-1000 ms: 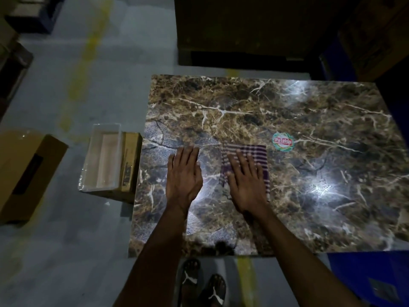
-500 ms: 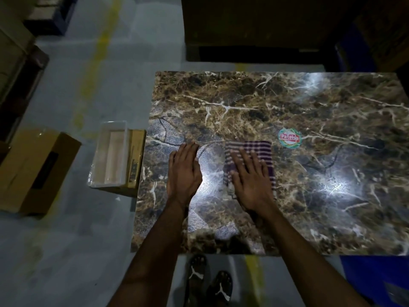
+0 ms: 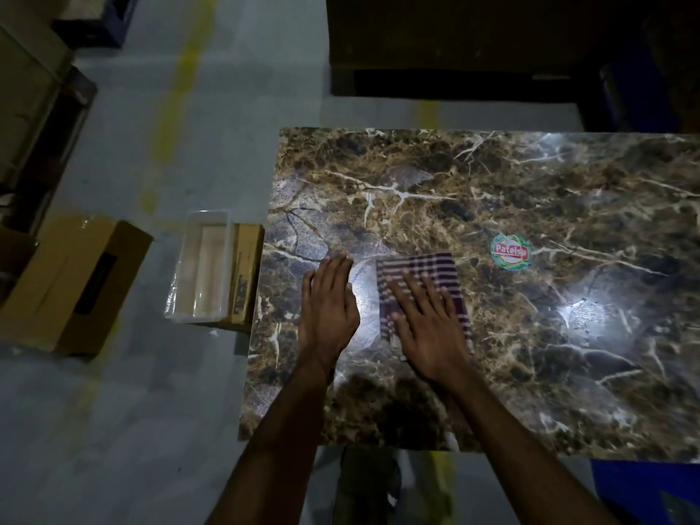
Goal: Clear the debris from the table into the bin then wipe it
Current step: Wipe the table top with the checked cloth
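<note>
A purple-and-white checked cloth (image 3: 424, 270) lies flat on the brown marble-patterned table (image 3: 492, 191). My right hand (image 3: 428, 323) presses down on the cloth with straight, spread fingers. My left hand (image 3: 327, 305) rests flat on the bare table just left of the cloth, fingers straight and together. A clear plastic bin (image 3: 202, 267) stands on the floor beside the table's left edge, on top of a small cardboard box (image 3: 246, 274). No loose debris shows on the table.
A round red-and-green sticker (image 3: 511, 251) sits on the table right of the cloth. An open cardboard box (image 3: 72, 282) lies on the floor at the left. Dark furniture (image 3: 473, 43) stands behind the table, and something blue (image 3: 644, 486) is at the bottom right.
The view has shifted so the table sits further right. Both hands stay flat, the right one on the cloth, in nearly the same place on the table.
</note>
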### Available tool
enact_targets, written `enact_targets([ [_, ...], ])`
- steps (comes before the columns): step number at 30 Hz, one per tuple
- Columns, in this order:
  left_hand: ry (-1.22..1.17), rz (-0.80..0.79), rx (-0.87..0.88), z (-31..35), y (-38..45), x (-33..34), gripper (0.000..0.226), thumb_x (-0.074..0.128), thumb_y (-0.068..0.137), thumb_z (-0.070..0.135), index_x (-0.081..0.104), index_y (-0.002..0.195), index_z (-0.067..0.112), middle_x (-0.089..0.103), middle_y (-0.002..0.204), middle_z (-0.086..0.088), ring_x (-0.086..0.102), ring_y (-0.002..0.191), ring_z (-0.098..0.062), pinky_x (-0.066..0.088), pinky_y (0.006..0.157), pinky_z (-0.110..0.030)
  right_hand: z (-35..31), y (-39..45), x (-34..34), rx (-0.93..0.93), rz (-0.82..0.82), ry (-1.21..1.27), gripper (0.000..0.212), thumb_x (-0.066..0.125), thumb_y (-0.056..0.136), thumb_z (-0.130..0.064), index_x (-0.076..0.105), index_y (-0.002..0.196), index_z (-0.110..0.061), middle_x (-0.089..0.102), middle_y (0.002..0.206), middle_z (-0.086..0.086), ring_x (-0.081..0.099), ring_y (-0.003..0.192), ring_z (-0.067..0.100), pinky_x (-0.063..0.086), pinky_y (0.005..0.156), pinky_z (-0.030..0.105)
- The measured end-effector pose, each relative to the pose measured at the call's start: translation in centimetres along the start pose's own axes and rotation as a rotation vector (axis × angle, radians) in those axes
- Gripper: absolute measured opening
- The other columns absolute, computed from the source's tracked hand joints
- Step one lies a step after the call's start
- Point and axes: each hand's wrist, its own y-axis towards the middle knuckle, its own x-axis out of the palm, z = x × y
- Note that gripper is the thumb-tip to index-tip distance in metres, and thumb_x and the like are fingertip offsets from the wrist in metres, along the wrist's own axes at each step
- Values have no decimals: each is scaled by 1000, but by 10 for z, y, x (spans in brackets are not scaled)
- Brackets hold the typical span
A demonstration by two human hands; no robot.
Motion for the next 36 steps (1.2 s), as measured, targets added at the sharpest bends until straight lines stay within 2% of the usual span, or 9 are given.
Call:
enact_targets([
  [5,-13,-53,-77,0,1,2,56,29,108,30,24,164,23,21,171,4,12,159,-13,5,129,-38,-26,63,0,155,34,23,58,18,112,-46,1,166,-34,-3,174,-4,-6,161,23,2,129,48],
  [9,14,-39,-82,4,4,0,54,38,105,27,39,159,21,35,166,-1,27,155,-21,19,125,-42,-34,73,0,8,2,8,58,20,112,-44,3,166,-31,-2,174,-3,-9,160,22,-1,129,47],
  [11,62,-21,-75,4,16,-7,47,43,100,27,55,145,19,55,149,-5,49,134,-29,37,108,-46,-21,60,-1,-114,-40,-39,58,19,111,-46,7,166,-31,1,174,-4,-6,161,22,6,128,50],
  [13,108,-27,-49,3,38,-14,31,47,98,26,60,125,19,59,124,-6,52,106,-32,42,88,-44,-3,49,-6,-157,-55,-75,57,23,111,-46,9,165,-35,6,174,-6,0,161,21,12,128,50],
  [18,129,-60,19,-6,91,-17,9,49,101,22,51,107,16,48,106,-6,45,92,-29,41,81,-47,15,87,-22,117,10,-35,58,27,109,-43,15,165,-32,12,173,-1,10,160,28,14,126,51],
  [23,167,-61,76,-5,154,1,21,47,101,26,54,119,20,53,118,-5,48,102,-29,38,85,-45,-18,148,-14,36,3,-18,58,23,111,-43,16,166,-28,11,174,1,4,161,27,7,128,51],
  [28,139,-12,37,-3,158,15,26,46,100,26,54,123,17,52,120,-7,48,108,-31,38,90,-45,9,113,-16,-100,-76,-54,59,23,109,-45,15,166,-30,8,174,-5,-1,161,22,7,128,49],
  [32,122,-50,-9,-9,163,16,52,49,99,29,44,150,18,43,154,-7,35,146,-27,26,119,-47,26,136,-29,41,-29,-22,59,21,110,-45,8,166,-32,4,174,-4,0,161,23,8,128,49],
  [36,85,-104,7,-9,163,18,61,44,102,26,32,161,16,28,168,-5,22,156,-20,14,129,-46,4,188,-23,149,5,17,61,22,111,-45,3,166,-29,1,174,-2,-3,161,26,4,128,53],
])
